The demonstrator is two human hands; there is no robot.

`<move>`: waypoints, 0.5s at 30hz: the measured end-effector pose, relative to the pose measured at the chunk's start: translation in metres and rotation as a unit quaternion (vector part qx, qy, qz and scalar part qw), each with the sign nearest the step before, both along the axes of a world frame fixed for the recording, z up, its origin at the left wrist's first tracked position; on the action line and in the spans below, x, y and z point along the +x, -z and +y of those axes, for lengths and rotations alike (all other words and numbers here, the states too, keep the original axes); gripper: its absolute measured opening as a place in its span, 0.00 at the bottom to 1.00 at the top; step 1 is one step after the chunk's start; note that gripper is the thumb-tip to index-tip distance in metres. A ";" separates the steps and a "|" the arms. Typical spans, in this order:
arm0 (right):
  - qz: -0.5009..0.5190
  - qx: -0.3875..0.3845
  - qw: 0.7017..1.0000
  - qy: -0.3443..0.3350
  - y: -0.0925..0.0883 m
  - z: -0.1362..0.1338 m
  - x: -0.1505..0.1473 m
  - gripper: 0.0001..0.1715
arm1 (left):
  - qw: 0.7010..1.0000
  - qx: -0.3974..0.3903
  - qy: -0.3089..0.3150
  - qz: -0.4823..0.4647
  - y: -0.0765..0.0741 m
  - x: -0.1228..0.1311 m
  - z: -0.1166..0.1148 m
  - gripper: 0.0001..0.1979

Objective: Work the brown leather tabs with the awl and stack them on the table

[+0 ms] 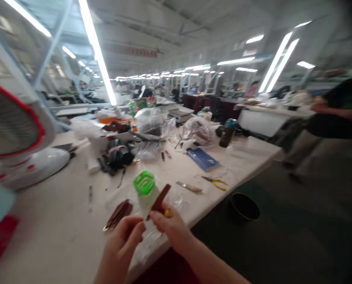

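My right hand is closed on a short brown leather strip, which points up and away. Something small and yellow shows among its fingers; I cannot make out what it is. My left hand is closed in a pinch by the strip's lower end, and whatever sits between its fingertips is too small to tell. Just beyond the hands stands a translucent pot with a bright green lid. A stack of similar brown leather strips lies on the table, left of the pot.
Yellow-handled pliers, a knife-like tool and a blue book lie to the right. Plastic bags crowd the back. A red-rimmed heater or fan stands left. Below the right edge sits a dark bin; a person stands beyond.
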State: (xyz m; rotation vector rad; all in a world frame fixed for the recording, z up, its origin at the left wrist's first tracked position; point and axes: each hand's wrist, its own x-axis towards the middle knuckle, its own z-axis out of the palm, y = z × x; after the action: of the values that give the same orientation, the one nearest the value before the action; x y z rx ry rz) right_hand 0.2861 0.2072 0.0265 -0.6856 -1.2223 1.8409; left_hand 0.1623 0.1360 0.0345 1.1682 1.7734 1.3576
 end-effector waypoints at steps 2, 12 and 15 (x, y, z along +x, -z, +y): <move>-0.026 -0.014 1.000 -0.009 0.000 0.001 0.003 0.13 | 0.997 -0.039 0.037 -0.055 -0.003 0.009 -0.003 0.15; -0.078 -0.017 0.996 -0.048 0.011 -0.010 0.006 0.17 | 0.991 -0.050 0.012 -0.126 -0.006 0.024 -0.007 0.11; -0.095 -0.006 0.995 -0.037 0.011 -0.012 0.003 0.16 | 0.996 -0.045 0.001 -0.072 -0.001 0.024 -0.006 0.11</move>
State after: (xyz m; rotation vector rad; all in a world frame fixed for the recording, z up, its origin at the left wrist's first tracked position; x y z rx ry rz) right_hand 0.2893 0.1950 0.0157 -0.8485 -1.3777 1.8784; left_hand 0.1863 0.1304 0.0355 0.9974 1.7113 1.3118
